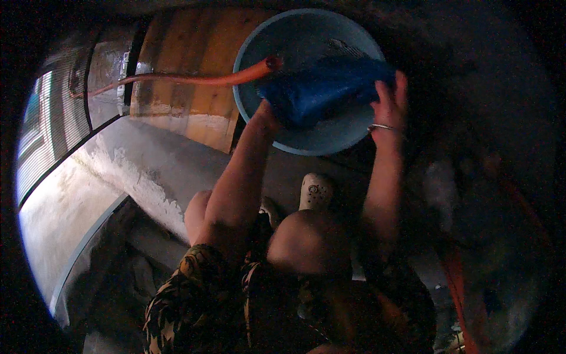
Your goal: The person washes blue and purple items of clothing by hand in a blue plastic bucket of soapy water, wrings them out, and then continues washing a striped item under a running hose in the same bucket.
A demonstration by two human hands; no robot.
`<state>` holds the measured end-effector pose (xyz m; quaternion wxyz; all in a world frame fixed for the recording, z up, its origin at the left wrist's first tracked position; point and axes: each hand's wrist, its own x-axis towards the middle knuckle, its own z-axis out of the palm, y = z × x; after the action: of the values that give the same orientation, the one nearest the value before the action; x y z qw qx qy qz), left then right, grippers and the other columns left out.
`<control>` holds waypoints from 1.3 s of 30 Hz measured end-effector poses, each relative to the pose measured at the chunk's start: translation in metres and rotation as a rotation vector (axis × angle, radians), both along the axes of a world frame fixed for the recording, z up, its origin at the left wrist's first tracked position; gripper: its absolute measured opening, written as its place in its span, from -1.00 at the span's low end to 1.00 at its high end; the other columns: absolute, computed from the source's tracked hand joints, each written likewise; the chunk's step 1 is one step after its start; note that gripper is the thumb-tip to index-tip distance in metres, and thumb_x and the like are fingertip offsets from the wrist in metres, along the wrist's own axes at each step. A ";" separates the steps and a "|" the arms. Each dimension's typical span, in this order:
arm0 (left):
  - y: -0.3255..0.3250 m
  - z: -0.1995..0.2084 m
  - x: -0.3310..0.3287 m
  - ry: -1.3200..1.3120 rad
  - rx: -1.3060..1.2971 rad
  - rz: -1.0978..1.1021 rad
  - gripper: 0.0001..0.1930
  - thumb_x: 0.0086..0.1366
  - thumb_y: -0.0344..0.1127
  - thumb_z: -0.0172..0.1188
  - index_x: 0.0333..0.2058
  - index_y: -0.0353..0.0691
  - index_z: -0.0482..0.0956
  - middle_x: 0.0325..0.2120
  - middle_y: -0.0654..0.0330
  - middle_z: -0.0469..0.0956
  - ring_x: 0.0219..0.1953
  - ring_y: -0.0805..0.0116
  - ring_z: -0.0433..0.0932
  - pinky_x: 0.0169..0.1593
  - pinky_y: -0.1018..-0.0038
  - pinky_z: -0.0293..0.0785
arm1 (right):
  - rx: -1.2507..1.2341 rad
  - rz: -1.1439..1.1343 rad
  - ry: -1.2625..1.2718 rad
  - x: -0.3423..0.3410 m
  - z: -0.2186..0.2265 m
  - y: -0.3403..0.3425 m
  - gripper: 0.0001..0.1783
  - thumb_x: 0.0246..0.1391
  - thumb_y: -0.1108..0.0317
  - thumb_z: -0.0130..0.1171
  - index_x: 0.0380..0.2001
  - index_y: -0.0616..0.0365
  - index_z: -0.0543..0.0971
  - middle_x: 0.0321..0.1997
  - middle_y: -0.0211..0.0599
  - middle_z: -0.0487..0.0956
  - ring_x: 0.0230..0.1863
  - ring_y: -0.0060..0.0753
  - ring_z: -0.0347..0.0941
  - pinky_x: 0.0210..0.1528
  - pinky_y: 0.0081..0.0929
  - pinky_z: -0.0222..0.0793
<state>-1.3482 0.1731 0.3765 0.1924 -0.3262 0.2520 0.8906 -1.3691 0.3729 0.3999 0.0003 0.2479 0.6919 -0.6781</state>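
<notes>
A blue plastic bag (318,91) is stretched across the inside of a round pale blue basin (330,144). My left hand (270,114) reaches the bag's left end; the blue sheet covers its fingers, so their grip is hidden. At the other end my right hand (390,103), with a bangle at the wrist, pinches the bag's edge over the basin's right rim. Behind the bag, something dark with pale stripes (339,46) shows in the basin; its kind is too dim to make out.
An orange hose (224,78) comes in from the left, its open end resting over the basin's left rim. A wooden board (183,59) lies left of the basin. Below it are my knee (306,242) and a pale clog (315,192). The right side is very dark.
</notes>
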 end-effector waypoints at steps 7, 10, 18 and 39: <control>0.006 -0.010 0.005 -0.005 -0.021 -0.172 -0.43 0.03 0.07 0.02 -0.04 -0.16 0.25 -0.10 0.12 0.33 -0.06 0.18 0.31 0.06 0.28 0.17 | 0.878 0.778 0.143 0.064 0.014 -0.097 -0.62 -0.07 0.38 0.01 -0.10 0.12 0.34 -0.05 -0.10 0.34 -0.07 -0.07 0.30 -0.06 -0.31 0.24; 0.001 -0.010 0.004 0.018 -0.016 -0.200 -0.39 0.03 0.11 0.01 -0.02 -0.16 0.23 -0.08 0.11 0.32 -0.04 0.18 0.30 0.07 0.29 0.17 | 0.241 0.840 0.189 0.073 0.008 -0.068 -0.58 -0.07 0.24 0.06 -0.09 0.08 0.35 -0.09 -0.17 0.37 -0.10 -0.18 0.33 -0.10 -0.35 0.27; 0.015 0.001 0.002 -0.176 -0.038 -0.224 -0.37 0.13 0.18 -0.21 0.08 -0.09 0.08 0.03 0.15 0.19 0.02 0.14 0.22 0.07 0.24 0.18 | -0.064 -0.088 -0.405 0.021 -0.031 -0.025 -0.46 -0.12 0.02 0.11 -0.09 0.09 0.36 -0.15 -0.22 0.41 -0.16 -0.36 0.33 -0.18 -0.41 0.27; 0.003 -0.018 0.011 0.125 0.654 -0.116 -0.51 0.16 -0.01 -0.11 -0.02 -0.20 0.24 -0.05 0.05 0.30 -0.04 0.17 0.31 0.07 0.25 0.18 | 0.255 0.050 0.288 0.015 0.012 0.009 -0.73 -0.01 0.29 0.02 -0.21 0.11 0.40 -0.16 -0.36 0.42 -0.16 -0.48 0.33 -0.11 -0.52 0.23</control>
<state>-1.3375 0.1765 0.3588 0.3213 -0.1773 -0.0178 0.9301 -1.3543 0.3821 0.4120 -0.1131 0.1291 0.7709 -0.6134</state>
